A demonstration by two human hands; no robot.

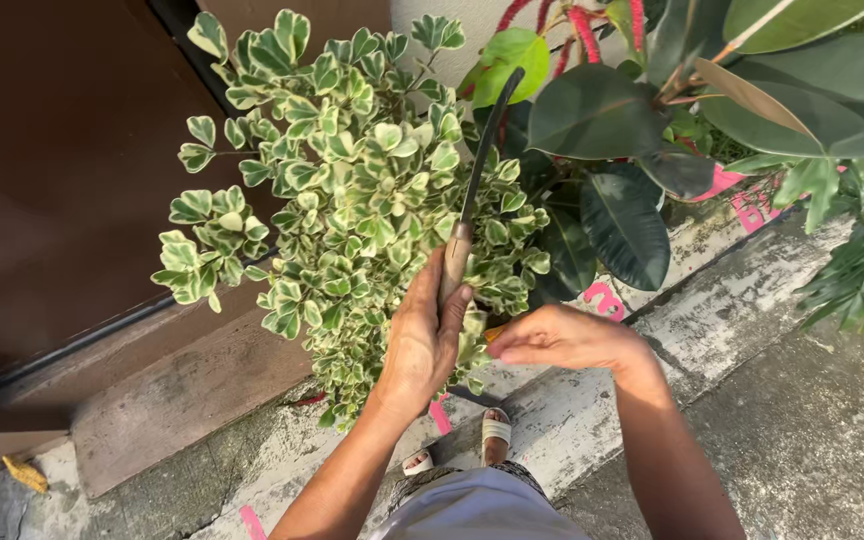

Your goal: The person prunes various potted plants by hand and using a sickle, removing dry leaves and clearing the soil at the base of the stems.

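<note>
My left hand (420,335) grips the wooden handle of a sickle (477,160) whose dark curved blade rises over a bushy plant with small green-and-cream leaves (347,190). My right hand (562,338) reaches into the lower right side of that bush, fingers curled among the leaves; what it pinches is hidden by foliage. A small orange bit shows between the two hands.
A plant with large dark green glossy leaves (612,200) stands to the right, with red flower spikes (582,30) behind. A brown door (62,170) is at left. A weathered white concrete curb (692,300) with pink marks runs diagonally. My sandalled foot (495,435) is below.
</note>
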